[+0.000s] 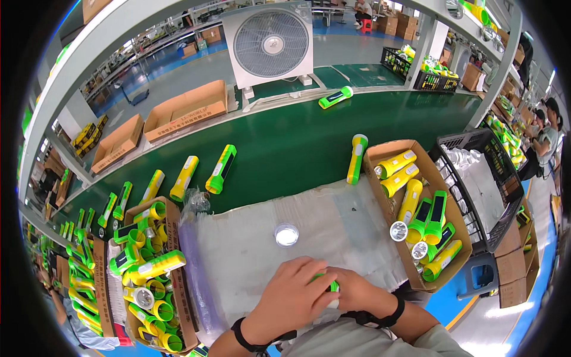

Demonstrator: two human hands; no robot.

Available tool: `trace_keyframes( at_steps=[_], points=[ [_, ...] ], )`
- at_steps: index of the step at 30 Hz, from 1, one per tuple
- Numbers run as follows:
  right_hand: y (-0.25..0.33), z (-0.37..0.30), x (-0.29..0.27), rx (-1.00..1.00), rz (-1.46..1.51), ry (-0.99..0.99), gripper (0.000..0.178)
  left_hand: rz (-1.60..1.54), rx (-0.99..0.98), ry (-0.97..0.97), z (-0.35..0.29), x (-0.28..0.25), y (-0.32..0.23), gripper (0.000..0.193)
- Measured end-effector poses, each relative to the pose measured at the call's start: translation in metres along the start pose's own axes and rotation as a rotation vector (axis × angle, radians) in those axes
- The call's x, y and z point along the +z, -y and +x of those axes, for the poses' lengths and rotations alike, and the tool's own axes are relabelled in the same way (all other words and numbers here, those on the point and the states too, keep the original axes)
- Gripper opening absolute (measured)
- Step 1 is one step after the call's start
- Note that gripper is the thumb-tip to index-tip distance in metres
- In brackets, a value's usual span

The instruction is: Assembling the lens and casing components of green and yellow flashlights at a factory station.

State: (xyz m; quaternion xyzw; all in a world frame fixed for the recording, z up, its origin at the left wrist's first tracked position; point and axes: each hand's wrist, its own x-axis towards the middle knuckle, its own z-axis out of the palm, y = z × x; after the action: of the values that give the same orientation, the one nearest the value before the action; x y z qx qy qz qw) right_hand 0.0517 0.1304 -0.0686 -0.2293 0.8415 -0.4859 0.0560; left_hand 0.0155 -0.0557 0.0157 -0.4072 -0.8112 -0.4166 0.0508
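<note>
Close to my body, both hands meet around a flashlight (333, 287), of which only a green bit and a whitish bit show between the fingers. My left hand (291, 291) is closed over it from the left, fingers across its top. From the other side my right hand (355, 290) grips it, its fingers partly hidden. Just beyond my hands, a round shiny flashlight reflector (286, 234) lies on the whitish work mat (250, 262). Its middle is bright.
Left stands a carton (187, 297) of green and yellow flashlight bodies; right, a carton (449, 196) of flashlights with reflectors. Beyond it is a black crate (505, 220) of white parts. Flashlights (221, 169) stand along the green belt (279, 143). A large fan (272, 44) faces me.
</note>
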Motion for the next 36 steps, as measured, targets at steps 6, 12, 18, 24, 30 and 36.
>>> trace_keyframes(
  at_steps=[6, 12, 18, 24, 30, 36],
  points=[
    [-0.016, -0.016, 0.008, -0.077, -0.045, -0.034, 0.046, 0.019, 0.173, 0.245, 0.025, 0.027, -0.01, 0.022],
    [-0.011, 0.0, -0.023, -0.112, -0.048, 0.056, 0.044, 0.153, 0.209, 0.083, 0.039, 0.028, -0.002, 0.032],
    [0.015, 0.025, -0.096, 0.248, -0.565, -0.05, 0.043, 0.203, -0.034, 0.084, 0.024, 0.047, -0.011, 0.029],
    [0.033, 0.127, -0.057, 0.085, -0.38, 0.066, 0.039, -0.324, 0.46, 0.055, 0.011, 0.075, -0.012, 0.015],
    [-0.017, 0.155, -0.027, 0.089, -0.601, 0.172, 0.042, -0.599, 0.485, 0.057, 0.02, 0.079, 0.007, 0.007],
    [-0.018, 0.148, -0.022, 0.145, -0.501, 0.117, 0.029, -0.593, 0.428, -0.048, 0.024, 0.081, 0.025, 0.017]
  ],
)
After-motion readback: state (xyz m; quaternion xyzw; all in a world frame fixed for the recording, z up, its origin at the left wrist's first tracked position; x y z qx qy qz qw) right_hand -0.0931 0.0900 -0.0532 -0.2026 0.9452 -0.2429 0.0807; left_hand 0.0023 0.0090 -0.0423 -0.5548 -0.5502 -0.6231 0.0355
